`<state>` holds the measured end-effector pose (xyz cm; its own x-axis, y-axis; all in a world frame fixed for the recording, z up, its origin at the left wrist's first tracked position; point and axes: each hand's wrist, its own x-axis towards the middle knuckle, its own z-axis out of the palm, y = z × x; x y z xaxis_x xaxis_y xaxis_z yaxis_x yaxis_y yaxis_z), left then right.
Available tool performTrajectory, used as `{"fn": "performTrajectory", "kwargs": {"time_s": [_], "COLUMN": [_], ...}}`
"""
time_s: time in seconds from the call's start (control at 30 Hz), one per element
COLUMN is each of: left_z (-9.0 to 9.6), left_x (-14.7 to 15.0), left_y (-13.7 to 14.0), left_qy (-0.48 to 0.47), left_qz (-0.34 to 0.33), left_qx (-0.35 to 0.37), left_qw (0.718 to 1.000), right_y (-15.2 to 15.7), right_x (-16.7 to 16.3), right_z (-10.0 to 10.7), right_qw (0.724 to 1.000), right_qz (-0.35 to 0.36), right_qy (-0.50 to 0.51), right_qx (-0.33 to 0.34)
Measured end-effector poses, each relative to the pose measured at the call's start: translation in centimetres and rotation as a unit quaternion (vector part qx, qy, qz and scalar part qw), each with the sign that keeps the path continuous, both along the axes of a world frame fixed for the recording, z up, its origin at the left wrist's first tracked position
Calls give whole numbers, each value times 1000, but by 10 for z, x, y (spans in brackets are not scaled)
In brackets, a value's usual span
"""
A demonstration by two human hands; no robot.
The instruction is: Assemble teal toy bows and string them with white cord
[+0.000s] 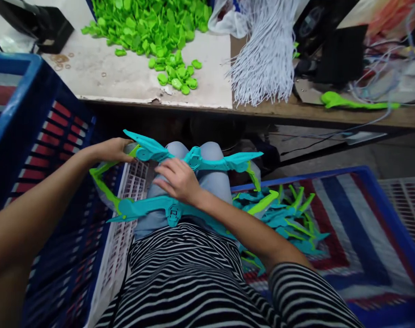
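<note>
1. There are two turquoise bows: the far bow lies across the lap at the knees, and the near bow at its waist end.
2. The left hand, left of the lap, grasps the far bow by its left end, with the fingers around the green part.
3. The right hand is above the lap; its fingers are slightly spread over the far bow's middle. I cannot tell if they hold it.
4. Right of the lap is one blue bin, with striped cloth and one heap of bows, too tangled to count.
5. Left of the lap stand one white crate and one blue crate; their contents are mostly hidden.
6. Beyond the lap, one table carries countless green pieces and one bundle of white strings.
</note>
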<state>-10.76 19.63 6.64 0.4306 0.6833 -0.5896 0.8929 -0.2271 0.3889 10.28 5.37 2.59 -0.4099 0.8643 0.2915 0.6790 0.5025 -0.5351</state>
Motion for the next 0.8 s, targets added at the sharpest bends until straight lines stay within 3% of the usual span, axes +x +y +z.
{"fn": "performTrajectory", "kwargs": {"time_s": [0.13,0.23,0.37,0.47,0.53,0.63,0.73,0.8], "left_z": [-34,-46,-46,-43,-40,-29,-18,-18], "left_x": [-2,0,-3,-7,-5,7,20,22], "left_y": [10,8,9,13,10,-13,-47,-63], "left_qy": [-11,-23,-52,-17,41,80,41,26], "left_qz": [3,24,-20,-52,-64,-103,-104,-77], "left_qx": [65,118,68,38,89,245,368,403], "left_qw": [998,992,996,998,993,961,923,912], "right_y": [-76,-101,-89,-64,-46,-28,-23,-22], "right_x": [34,48,78,110,126,131,122,116], "right_z": [-25,-34,-26,-16,-13,-12,-9,-2], "right_qw": [978,956,924,880,857,838,854,878], "right_qz": [40,22,47,139,206,261,233,204], "right_qy": [-134,-154,-54,-24,-51,-123,-174,-194], "right_qx": [-153,-248,-376,-454,-469,-462,-432,-389]}}
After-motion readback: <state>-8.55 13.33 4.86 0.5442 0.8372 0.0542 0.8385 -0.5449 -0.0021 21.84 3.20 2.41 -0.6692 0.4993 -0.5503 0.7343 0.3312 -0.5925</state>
